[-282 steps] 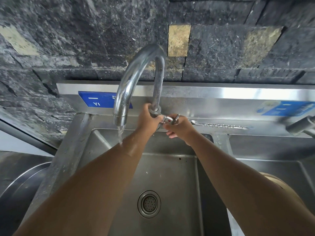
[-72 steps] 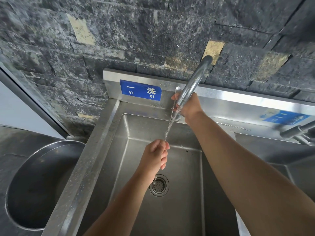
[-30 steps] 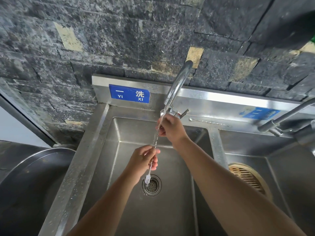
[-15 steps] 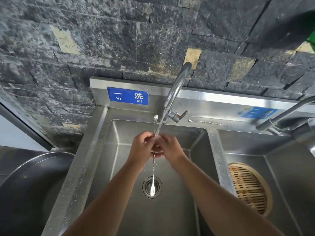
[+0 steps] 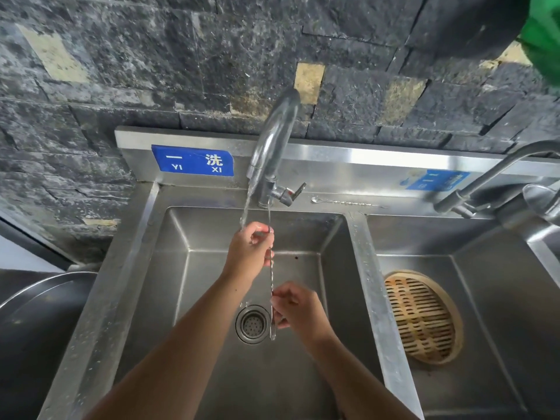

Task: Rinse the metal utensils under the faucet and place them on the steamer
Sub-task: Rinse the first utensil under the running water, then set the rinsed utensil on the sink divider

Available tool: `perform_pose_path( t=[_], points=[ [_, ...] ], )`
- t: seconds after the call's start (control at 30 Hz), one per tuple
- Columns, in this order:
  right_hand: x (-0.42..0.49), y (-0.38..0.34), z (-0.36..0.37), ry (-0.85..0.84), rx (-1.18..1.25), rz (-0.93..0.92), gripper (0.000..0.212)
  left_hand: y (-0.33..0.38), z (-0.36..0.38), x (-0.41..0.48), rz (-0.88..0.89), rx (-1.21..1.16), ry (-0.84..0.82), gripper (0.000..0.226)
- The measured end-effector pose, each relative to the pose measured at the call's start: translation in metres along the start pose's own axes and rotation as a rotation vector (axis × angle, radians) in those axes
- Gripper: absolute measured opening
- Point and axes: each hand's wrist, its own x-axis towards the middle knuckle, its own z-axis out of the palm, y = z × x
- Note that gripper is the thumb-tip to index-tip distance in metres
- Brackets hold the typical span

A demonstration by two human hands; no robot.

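Over sink (image 5: 357, 268), utensil (image 5: 270, 277) upright

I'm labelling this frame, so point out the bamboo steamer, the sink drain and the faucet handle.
bamboo steamer (image 5: 421, 318), head view, slatted top.
sink drain (image 5: 253, 323), head view, perforated strainer centre.
faucet handle (image 5: 295, 190), head view, lever.

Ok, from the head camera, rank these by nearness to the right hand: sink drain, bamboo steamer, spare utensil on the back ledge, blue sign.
From the right hand:
1. Sink drain, just to its left in the same basin.
2. Bamboo steamer, to the right, in the next basin.
3. Spare utensil, on the ledge behind the basins.
4. Blue sign, on the backsplash, up and left.
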Motion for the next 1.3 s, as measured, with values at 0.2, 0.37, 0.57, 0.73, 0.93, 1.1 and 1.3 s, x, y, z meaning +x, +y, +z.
perform_pose_path(
  t=[0.2, 0.37, 0.57, 0.73, 0.93, 1.1, 1.3],
  points=[
    [0.011, 0.017, -0.063, 0.02, -0.08, -0.044, 0.007, -0.002, 0.072, 0.008, -0.015, 0.066, -0.041, 0.003],
    [0.022, 0.039, -0.135, 0.047, -0.163, -0.076, 0.017, -0.004, 0.15, 0.02, -0.065, 0.087, -0.076, 0.007],
    [0.044, 0.065, -0.206, 0.097, -0.235, -0.061, 0.017, -0.023, 0.228, 0.043, -0.11, 0.158, -0.055, 0.006],
    [0.071, 0.089, -0.239, 0.152, -0.415, -0.022, 0.019, -0.043, 0.272, 0.067, -0.132, 0.294, -0.045, 0.011],
    [0.095, 0.101, -0.242, 0.149, -0.557, -0.051, 0.021, -0.058, 0.292, 0.088, -0.081, 0.516, 0.006, 0.014],
    [0.106, 0.099, -0.241, 0.162, -0.66, -0.132, 0.022, -0.065, 0.292, 0.098, -0.034, 0.598, 0.004, 0.013],
    [0.109, 0.097, -0.241, 0.165, -0.795, -0.217, 0.016, -0.068, 0.298, 0.098, 0.083, 0.718, 0.019, 0.009]
  ],
)
